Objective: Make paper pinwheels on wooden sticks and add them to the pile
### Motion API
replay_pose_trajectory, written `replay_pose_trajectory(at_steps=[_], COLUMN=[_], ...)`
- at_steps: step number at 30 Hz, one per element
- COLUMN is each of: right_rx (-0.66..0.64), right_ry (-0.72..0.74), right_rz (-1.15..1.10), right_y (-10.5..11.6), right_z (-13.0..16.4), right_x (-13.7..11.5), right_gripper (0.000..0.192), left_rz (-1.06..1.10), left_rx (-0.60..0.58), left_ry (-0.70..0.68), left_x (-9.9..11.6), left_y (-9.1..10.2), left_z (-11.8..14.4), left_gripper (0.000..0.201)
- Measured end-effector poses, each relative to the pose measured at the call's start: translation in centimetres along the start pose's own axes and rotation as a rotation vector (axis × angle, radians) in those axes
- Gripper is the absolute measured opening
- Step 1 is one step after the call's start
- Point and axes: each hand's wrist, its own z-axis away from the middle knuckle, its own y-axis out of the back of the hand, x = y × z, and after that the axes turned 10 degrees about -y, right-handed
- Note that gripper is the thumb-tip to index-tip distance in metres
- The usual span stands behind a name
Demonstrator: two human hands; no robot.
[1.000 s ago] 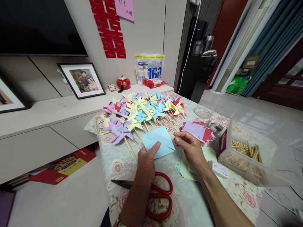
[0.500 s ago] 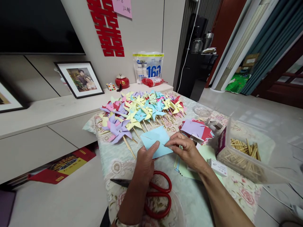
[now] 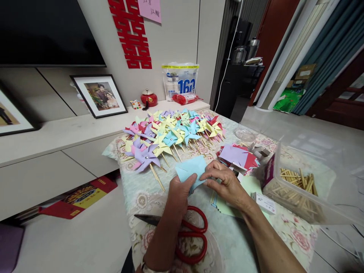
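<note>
Both hands hold a light blue paper square (image 3: 192,168) with cuts in it, just above the table. My left hand (image 3: 179,195) pinches its near edge with the thumb on top. My right hand (image 3: 226,184) pinches the right corner and bends it inward. Behind the paper lies a spread of several finished paper pinwheels (image 3: 170,134) on wooden sticks, in purple, yellow, blue and pink. Red-handled scissors (image 3: 187,235) lie under my left wrist.
A stack of cut purple and red squares (image 3: 237,156) lies right of the hands, green sheets (image 3: 224,206) beneath my right wrist. A clear plastic box of wooden sticks (image 3: 295,184) stands at the right. A low cabinet (image 3: 57,132) with framed photos runs along the left.
My right hand came from beside the blue square to grip its right corner, and is now folding it in. The square has tilted and looks narrower.
</note>
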Motion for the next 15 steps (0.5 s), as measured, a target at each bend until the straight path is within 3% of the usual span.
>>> replay_pose_trajectory(at_steps=[6,11,15], right_rx=[0.000,0.040,0.000], right_ry=[0.044,0.049,0.028], right_rz=[0.012,0.080,0.102], right_y=[0.2,0.1,0.0], right_z=[0.1,0.1,0.1], right_x=[0.1,0.5,0.8], right_gripper=[0.019,0.022,0.021], left_rz=[-0.104,0.103,0.168], left_rx=[-0.063,-0.082,-0.071], left_ry=[-0.105,-0.011,0.048], left_x=[0.2,0.6,-0.9], left_y=[-0.1,0.1,0.1], left_z=[-0.1,0.2,-0.2], left_gripper=[0.015,0.017,0.031])
